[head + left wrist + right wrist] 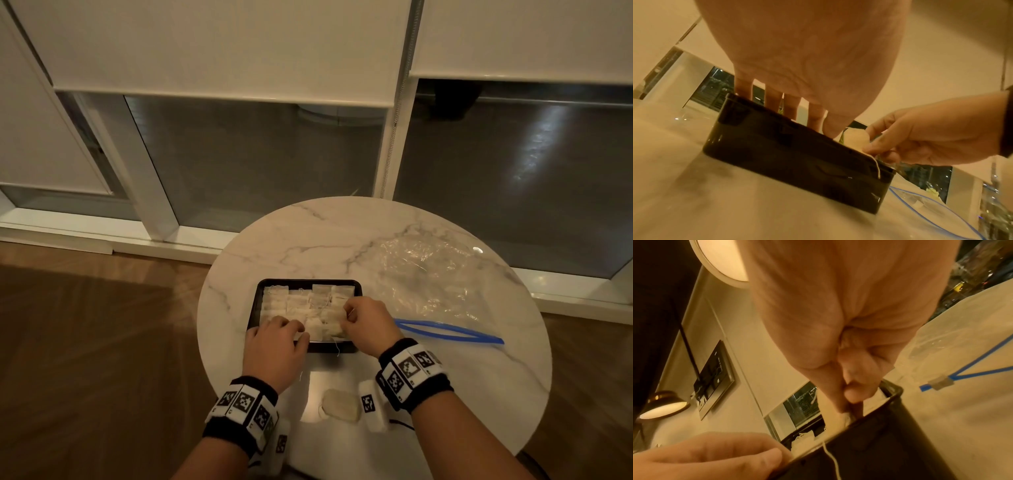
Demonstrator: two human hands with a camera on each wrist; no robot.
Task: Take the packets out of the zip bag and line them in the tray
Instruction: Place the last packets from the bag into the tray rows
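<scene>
The left hand reaches over the black tray's near-left corner, fingers extended down onto the tea bags, gripping nothing. The right hand pinches a tea bag at the tray's near-right corner, thumb against curled fingers.

My left hand rests with its fingers curled over the near left edge of the black tray, touching the packets lined up inside. My right hand pinches a packet at the tray's near right corner, a thin string trailing over the rim. The clear zip bag with its blue seal lies open on the round marble table, to the right of the tray. One loose packet lies near me, between my wrists.
</scene>
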